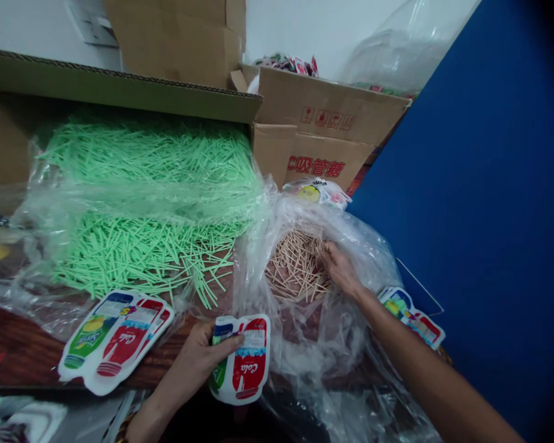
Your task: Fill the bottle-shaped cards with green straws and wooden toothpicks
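My left hand [212,354] is closed on a bottle-shaped printed pouch [252,357] with a red cola picture and a green part, thumb across its front. Over to the right, my right hand [339,267] reaches into an open clear plastic bag [369,246]. Its fingers are pinched together at the right edge of a heap of thin brown sticks [298,264]; the fingertips are partly hidden among them. A few more such pouches [120,338] lie stacked on the table, left of my left hand.
Thin green sticks [157,246] spill from a clear bag in a cardboard box [120,92] at the left. Another carton [323,147] with red lettering stands behind the brown sticks. A blue panel [480,215] borders the right, with more pouches [413,317] beside it.
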A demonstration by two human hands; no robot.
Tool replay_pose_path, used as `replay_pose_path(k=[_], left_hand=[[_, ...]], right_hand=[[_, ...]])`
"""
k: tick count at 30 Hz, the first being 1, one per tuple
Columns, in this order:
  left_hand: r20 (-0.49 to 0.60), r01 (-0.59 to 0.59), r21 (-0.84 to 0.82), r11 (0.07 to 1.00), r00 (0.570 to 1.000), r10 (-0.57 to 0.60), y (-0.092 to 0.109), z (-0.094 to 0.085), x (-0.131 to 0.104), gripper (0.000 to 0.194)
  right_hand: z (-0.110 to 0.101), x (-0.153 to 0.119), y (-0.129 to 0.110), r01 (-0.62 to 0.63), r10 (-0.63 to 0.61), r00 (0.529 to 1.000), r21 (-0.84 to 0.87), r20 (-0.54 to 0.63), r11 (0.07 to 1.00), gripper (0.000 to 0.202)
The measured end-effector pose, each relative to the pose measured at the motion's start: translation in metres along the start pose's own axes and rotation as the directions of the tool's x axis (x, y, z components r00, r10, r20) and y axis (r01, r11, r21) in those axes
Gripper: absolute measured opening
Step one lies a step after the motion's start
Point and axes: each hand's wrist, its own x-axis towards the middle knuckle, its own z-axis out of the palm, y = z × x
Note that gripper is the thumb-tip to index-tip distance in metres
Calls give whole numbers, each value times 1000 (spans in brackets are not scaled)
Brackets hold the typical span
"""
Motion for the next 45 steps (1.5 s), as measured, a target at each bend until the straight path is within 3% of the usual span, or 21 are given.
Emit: replay_pose_path(k=[7,13,16,19,26,30,34,37,42,45], left_hand=[[10,-19,-11,1000,1000,19,-1,0,-6,23],[-8,-35,14,999,999,36,1,1,-11,22],[0,-43,2,999,999,43,1,2,-12,22],[-7,-37,-7,999,999,37,4,4,-12,22],[-34,-33,19,999,999,34,6,4,-14,24],[-39,-39,16,999,998,40,5,3,-13,23],[-16,-28,9,1000,999,28,5,5,-12,24],[-3,-28,2,1000,1000,28,4,6,-12,24],[-20,-43,10,999,999,43,2,3,-13,22],[-14,-49,8,999,999,49,1,1,-14,21]], right_hand=[[25,-1,-36,-97,135,990,476,-46,874,35],[58,-34,-51,-90,126,992,609,-15,788,29],[68,-44,-51,-92,102,995,612,19,786,25],[66,-43,-51,-83,75,996,610,39,788,24],[21,-21,-50,-21,28,1000,507,-7,862,29],[0,-27,-42,45,-88,988,313,126,949,28],[-2,-47,-38,149,-192,929,156,315,976,9],[6,-56,-35,213,-199,892,11,405,977,27],[15,-48,-28,144,-149,949,38,279,989,14],[16,-40,-28,72,-95,986,159,136,985,24]])
